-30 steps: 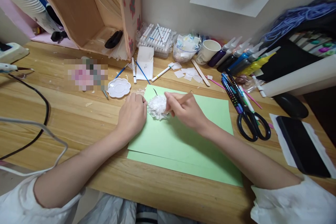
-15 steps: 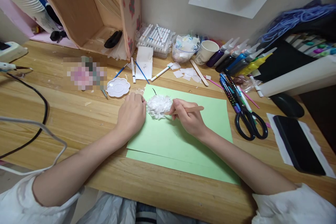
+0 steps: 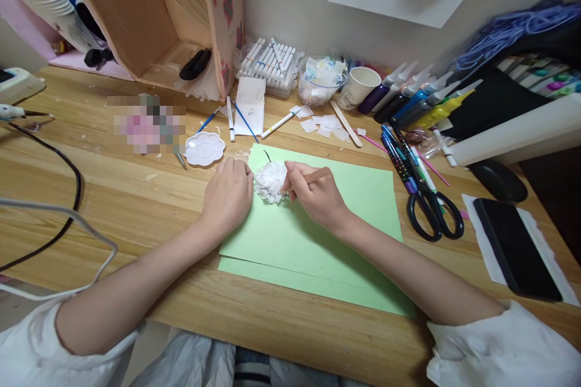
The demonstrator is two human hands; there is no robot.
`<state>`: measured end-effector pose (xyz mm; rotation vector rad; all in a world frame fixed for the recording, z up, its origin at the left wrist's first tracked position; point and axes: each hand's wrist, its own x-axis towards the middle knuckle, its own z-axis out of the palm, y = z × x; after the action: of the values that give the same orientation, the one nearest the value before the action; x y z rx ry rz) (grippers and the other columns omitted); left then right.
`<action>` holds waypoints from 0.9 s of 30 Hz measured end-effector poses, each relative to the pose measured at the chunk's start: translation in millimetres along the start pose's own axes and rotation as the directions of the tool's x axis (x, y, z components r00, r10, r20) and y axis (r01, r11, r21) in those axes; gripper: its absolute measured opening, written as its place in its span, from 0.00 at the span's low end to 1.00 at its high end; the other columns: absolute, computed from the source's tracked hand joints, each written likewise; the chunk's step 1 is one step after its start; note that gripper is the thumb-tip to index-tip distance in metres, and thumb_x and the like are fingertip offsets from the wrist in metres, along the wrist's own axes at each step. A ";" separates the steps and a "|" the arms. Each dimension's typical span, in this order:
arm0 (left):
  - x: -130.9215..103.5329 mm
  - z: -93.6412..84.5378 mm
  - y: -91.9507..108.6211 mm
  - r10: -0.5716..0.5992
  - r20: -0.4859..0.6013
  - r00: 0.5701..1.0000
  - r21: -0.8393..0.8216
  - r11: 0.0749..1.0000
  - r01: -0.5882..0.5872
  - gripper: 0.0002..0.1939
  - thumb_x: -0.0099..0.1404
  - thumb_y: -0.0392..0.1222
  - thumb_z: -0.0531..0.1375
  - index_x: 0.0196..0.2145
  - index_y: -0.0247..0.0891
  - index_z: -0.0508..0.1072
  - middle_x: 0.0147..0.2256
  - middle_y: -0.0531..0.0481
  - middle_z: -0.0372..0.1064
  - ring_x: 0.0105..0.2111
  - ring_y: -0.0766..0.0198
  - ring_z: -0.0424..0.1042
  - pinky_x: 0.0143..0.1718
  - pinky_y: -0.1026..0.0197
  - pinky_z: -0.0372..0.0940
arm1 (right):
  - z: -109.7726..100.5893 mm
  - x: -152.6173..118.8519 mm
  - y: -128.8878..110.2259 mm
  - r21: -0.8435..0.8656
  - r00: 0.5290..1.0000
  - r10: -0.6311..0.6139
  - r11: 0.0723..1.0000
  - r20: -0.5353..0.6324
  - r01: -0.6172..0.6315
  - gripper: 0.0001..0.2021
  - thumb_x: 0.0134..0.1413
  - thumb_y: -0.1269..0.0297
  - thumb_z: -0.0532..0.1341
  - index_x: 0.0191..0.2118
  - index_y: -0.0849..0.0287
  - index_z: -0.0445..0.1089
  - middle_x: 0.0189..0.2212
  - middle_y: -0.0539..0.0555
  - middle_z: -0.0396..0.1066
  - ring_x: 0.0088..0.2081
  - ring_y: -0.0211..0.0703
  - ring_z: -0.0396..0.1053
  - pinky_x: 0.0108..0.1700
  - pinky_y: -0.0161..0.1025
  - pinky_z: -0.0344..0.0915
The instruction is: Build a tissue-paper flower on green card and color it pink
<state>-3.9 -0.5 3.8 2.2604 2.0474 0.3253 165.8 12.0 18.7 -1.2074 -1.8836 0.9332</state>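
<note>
A ruffled white paper flower (image 3: 269,182) lies near the upper left of a light green sheet of paper (image 3: 318,248). In my right hand (image 3: 318,196) is a flat wooden craft stick (image 3: 319,175), pinched between thumb and fingers. Its lower end is at the flower's right side, mostly hidden by my fingers. My left hand (image 3: 228,189) rests palm down over the sheet's left edge, just beside the flower. Its fingers are curled together with the tips tucked out of sight, and no object shows in them. A short dark curved line (image 3: 267,156) is above the flower.
Scissors (image 3: 433,217) and pens lie right of the paper, near a phone (image 3: 517,248). Behind are paper scraps (image 3: 324,125), another craft stick (image 3: 345,124), a paper cup (image 3: 361,87) and paint bottles (image 3: 417,97). A white palette (image 3: 205,149) lies left. Cables cross the left side.
My right hand has shifted slightly left and up over the flower, and the craft stick now stands steeper, with less of it showing. My left hand stays in place.
</note>
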 end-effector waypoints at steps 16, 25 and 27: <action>3.0 -3.0 -1.6 -0.008 0.029 1.000 -0.023 1.000 0.008 0.07 0.67 0.39 0.48 0.35 0.36 0.64 0.36 0.44 0.65 0.39 0.53 0.65 0.35 0.56 0.59 | -64.8 16.0 18.4 -0.018 0.941 -0.101 0.995 -0.324 0.101 0.12 0.62 0.58 0.53 0.32 0.58 0.67 0.25 0.49 0.68 0.27 0.37 0.66 0.31 0.34 0.60; 4.4 -5.6 -5.7 -0.052 0.063 0.997 -0.123 0.991 0.059 0.07 0.66 0.40 0.48 0.33 0.39 0.63 0.35 0.46 0.66 0.39 0.54 0.65 0.33 0.57 0.57 | -54.8 70.1 78.0 -0.459 0.968 -0.226 0.876 -0.114 0.150 0.03 0.51 0.74 0.60 0.31 0.60 0.68 0.31 0.57 0.72 0.36 0.47 0.68 0.38 0.40 0.60; 4.3 -5.8 -6.9 -0.053 0.066 0.996 -0.150 0.987 0.062 0.07 0.66 0.41 0.48 0.32 0.39 0.63 0.35 0.46 0.65 0.39 0.55 0.65 0.33 0.58 0.57 | -47.8 81.7 79.1 -0.461 0.967 -0.217 0.877 -0.131 0.135 0.06 0.47 0.78 0.59 0.28 0.59 0.67 0.28 0.56 0.71 0.34 0.47 0.68 0.37 0.40 0.60</action>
<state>-11.5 4.0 8.5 2.0930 1.9807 0.3877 214.0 121.7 -10.8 -1.2999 -2.0830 0.2778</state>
